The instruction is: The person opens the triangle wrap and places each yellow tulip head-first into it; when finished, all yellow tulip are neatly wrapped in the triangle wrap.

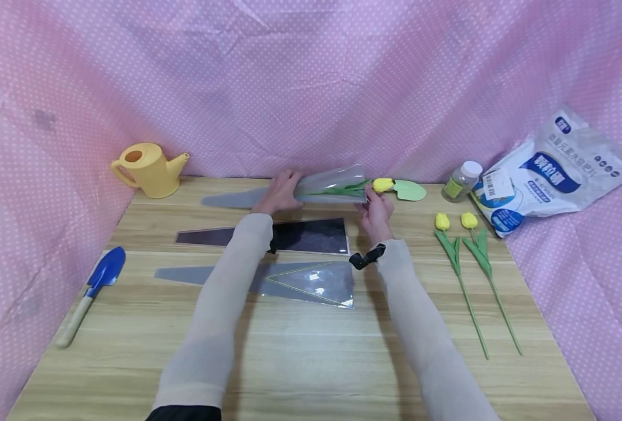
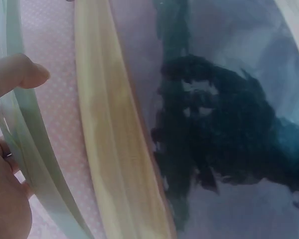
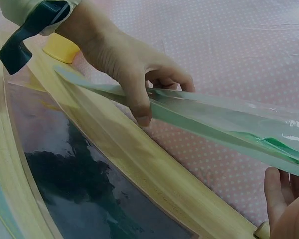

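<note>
A clear flower sleeve (image 1: 334, 181) lies lengthwise near the table's back edge, with the green leaves of an artificial tulip inside its wide end. The tulip's yellow head (image 1: 382, 185) sticks out of the mouth at the right. My left hand (image 1: 281, 192) grips the sleeve around its middle, thumb on the near side in the right wrist view. At the mouth, my right hand (image 1: 378, 213) holds the tulip just below its head, fingertips right at the sleeve's edge. Two more sleeves, one dark (image 1: 311, 235) and one clear with gold lines (image 1: 311, 283), lie flat nearer me.
Two yellow tulips (image 1: 453, 254) lie at the right. Behind them are a white-capped jar (image 1: 461, 182) and a fertilizer bag (image 1: 547, 175). A light green trowel blade (image 1: 409, 190) is beside the held tulip. At left are a yellow watering can (image 1: 153, 169) and a blue trowel (image 1: 107, 266).
</note>
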Tool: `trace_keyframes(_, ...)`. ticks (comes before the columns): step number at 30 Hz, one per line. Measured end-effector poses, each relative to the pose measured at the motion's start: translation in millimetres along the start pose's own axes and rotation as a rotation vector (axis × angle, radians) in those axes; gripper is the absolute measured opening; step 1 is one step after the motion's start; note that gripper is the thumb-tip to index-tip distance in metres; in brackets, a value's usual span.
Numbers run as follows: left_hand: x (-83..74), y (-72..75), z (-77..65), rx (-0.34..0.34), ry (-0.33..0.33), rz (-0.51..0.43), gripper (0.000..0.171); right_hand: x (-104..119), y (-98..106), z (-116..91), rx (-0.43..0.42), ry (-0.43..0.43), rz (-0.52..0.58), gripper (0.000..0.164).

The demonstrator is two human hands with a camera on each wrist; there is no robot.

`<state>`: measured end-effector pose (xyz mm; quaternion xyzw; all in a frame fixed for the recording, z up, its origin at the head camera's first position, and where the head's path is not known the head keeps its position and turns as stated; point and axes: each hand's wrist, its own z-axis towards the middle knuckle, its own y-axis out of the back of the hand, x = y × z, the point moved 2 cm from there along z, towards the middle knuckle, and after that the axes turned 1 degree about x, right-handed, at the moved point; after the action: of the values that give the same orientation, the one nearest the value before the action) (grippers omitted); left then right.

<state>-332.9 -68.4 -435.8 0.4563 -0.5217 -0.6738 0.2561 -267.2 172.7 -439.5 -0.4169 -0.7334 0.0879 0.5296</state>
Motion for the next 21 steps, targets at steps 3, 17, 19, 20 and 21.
trace_keyframes(3, -1.3, 1.9, -0.1, -0.006, -0.005, 0.006, 0.080, 0.7, 0.0, 0.3, 0.007, -0.008, 0.021, 0.010)
trace_keyframes(17, 0.3, -6.2, -4.1, 0.018, 0.006, -0.018, 0.076, 4.3, 1.8, 2.2, 0.063, -0.060, 0.100, 0.020)
trace_keyframes(19, 1.1, -6.2, -3.8, 0.015, 0.012, -0.032, 0.076, 6.0, 2.4, 2.8, 0.070, -0.022, 0.058, 0.026)
trace_keyframes(20, 1.4, -6.0, -3.6, 0.013, 0.014, -0.041, 0.076, 7.3, 2.9, 2.8, 0.072, 0.000, 0.028, 0.029)
trace_keyframes(21, 1.8, -5.9, -3.4, 0.014, 0.018, -0.048, 0.076, 8.9, 3.4, 2.6, 0.074, 0.020, -0.003, 0.033)
